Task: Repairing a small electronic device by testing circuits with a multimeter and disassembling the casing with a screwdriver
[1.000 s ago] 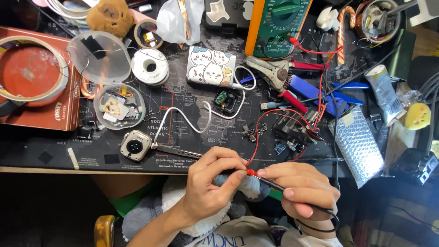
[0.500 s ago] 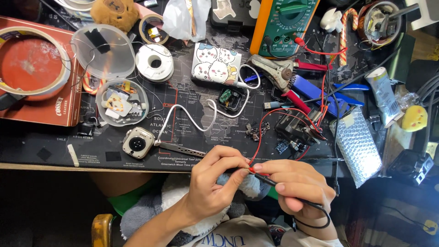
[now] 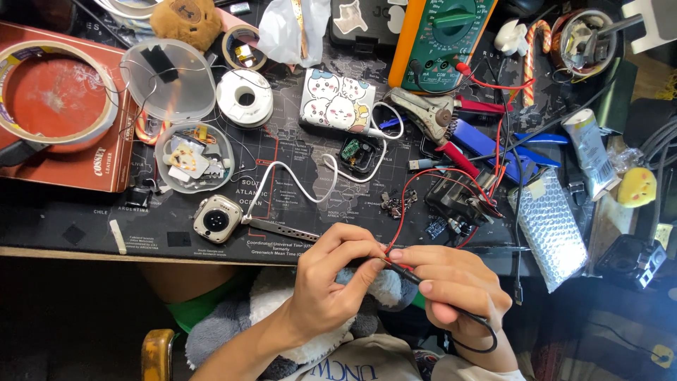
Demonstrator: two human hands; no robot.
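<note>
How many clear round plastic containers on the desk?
2: an upper container holding a small black part beside the solder spool, and a lower container full of small parts, above the smartwatch. Clutter could hide more.

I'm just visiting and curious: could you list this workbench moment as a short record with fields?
left hand: left hand pinches the thin red wire at its end
right hand: right hand holds a black probe against that same spot
nearby: square watch body, tweezers, white cable
further back: multimeter, solder spool, bubble wrap
</note>
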